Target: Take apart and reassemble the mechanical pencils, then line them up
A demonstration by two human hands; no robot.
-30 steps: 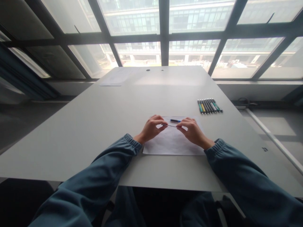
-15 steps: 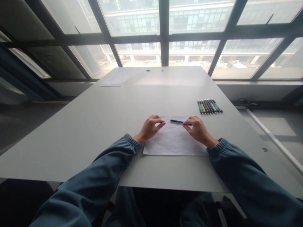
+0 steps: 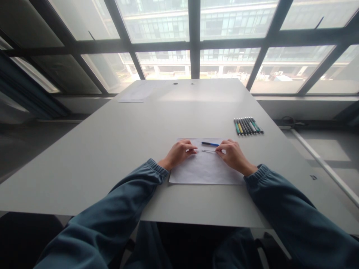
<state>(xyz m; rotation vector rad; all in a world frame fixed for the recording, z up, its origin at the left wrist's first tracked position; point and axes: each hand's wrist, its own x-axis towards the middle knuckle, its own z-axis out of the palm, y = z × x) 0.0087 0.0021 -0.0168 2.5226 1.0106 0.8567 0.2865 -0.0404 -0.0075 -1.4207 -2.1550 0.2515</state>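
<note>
A sheet of white paper (image 3: 206,170) lies on the table before me. My right hand (image 3: 231,155) pinches the right end of a thin pen refill (image 3: 208,151), held level just over the sheet and pointing left. Behind it on the paper rests a blue pen barrel (image 3: 210,144) with a dark left end; its right end is hidden behind my right fingers. My left hand (image 3: 181,151) is closed in a pinch at the sheet's left side, a small gap from the refill's tip. Whatever is between its fingertips is too small to name.
A row of several pens (image 3: 248,126), green, yellow, black and grey, lies side by side beyond my right hand. Another paper sheet (image 3: 131,95) is at the table's far left. Two small dark round spots (image 3: 175,83) are near the far edge, before the windows.
The refill has come toward me, away from the blue barrel, and now shows apart from it. My left hand has shifted slightly toward me, its fingertips near the refill's tip.
</note>
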